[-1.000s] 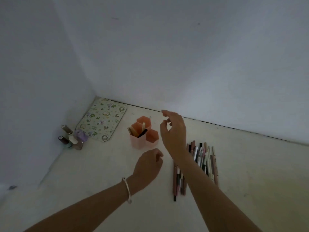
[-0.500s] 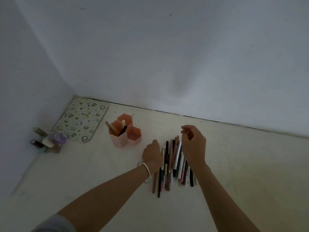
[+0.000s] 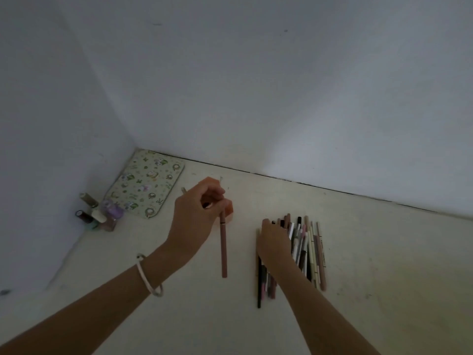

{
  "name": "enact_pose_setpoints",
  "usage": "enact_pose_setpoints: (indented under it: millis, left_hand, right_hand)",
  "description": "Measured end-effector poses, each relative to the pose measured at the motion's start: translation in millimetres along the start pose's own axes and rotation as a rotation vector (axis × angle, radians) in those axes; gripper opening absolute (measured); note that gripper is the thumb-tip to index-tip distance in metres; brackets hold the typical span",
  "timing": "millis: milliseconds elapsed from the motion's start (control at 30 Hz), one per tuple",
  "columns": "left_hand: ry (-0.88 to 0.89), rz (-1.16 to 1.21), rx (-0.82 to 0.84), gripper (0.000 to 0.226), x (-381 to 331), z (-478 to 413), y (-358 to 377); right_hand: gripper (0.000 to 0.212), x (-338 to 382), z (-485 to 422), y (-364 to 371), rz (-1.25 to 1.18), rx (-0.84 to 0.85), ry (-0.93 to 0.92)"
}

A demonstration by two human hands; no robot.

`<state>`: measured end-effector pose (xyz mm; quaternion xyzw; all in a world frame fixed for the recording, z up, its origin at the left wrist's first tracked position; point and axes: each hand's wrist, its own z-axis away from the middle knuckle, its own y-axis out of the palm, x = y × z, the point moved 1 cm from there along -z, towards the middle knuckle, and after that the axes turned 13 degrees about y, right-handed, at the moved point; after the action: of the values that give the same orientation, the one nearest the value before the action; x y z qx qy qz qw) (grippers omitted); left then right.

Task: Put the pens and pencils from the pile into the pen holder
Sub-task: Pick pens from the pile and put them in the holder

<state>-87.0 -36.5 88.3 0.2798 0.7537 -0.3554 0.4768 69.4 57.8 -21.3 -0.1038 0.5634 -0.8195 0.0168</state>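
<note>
My left hand (image 3: 195,216) grips the top of a long pink pen (image 3: 223,249), which hangs almost upright just in front of the orange-pink pen holder (image 3: 228,210). The hand hides most of the holder; only its right side and two pen tips above it show. My right hand (image 3: 273,243) rests palm down on the left part of the pile of pens and pencils (image 3: 307,249), which lies on the pale surface to the right. Whether its fingers grip a pen cannot be told.
A patterned mat (image 3: 148,184) lies in the left corner by the walls. Small bottles (image 3: 98,215) stand beside it against the left wall. White walls close the back and left. A bracelet (image 3: 149,276) is on my left wrist.
My left hand lifted a pink pen from the pile and carried it left to the holder. My right hand lowered onto the pile. The camera view shifted.
</note>
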Motion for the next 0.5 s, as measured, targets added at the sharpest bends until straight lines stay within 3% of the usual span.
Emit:
enact_pose_setpoints:
  millis: [133,367,500]
  left_hand:
    - [0.016,-0.039,-0.084,0.022,-7.6,-1.9,-21.2]
    - [0.301,-0.172,-0.579,0.014,-19.4,-38.4,-93.0]
    - [0.364,-0.240,-0.595,0.012,0.6,-48.6,-91.5]
  right_hand:
    - [0.015,9.5,2.6,4.3,-0.036,0.017,-0.017]
    - [0.024,12.5,-10.0,-89.1,-0.848,-0.161,0.079]
    - [0.024,42.5,5.4,-130.0,-1.256,-0.242,-0.059]
